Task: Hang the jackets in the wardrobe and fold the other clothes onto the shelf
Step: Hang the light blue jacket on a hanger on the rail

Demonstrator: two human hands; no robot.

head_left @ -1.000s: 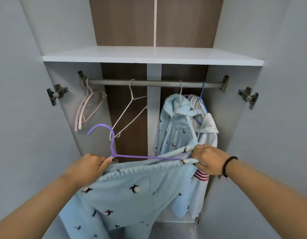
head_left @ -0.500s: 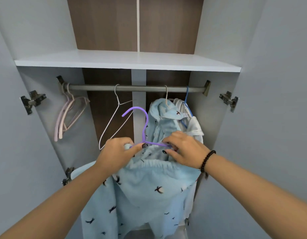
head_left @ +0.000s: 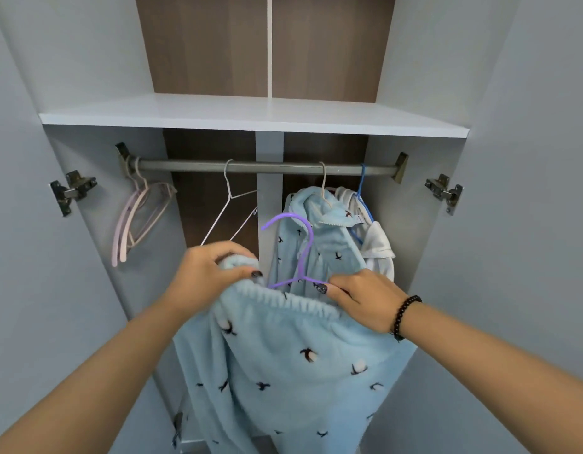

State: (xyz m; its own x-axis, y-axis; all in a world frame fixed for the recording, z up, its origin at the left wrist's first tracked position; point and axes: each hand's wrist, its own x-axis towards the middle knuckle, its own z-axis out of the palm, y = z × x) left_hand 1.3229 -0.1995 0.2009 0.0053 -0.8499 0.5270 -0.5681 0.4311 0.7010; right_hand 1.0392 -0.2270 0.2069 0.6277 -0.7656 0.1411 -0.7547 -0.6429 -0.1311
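Wardrobe (head_left: 499, 224): above both hands, rail (head_left: 267, 167) hung with jackets (head_left: 319, 244) and bare hangers (head_left: 136, 217). Blue fleece garment (head_left: 283, 365) gripped by left hand (head_left: 206, 276); purple hanger (head_left: 300, 257) pinched by right hand (head_left: 365, 298).

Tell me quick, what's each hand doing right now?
Left hand: grips the light blue garment at its waistband.
Right hand: pinches the purple hanger and the garment.

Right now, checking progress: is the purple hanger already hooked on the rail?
No, the purple hanger is off the rail, held below it by the right hand.
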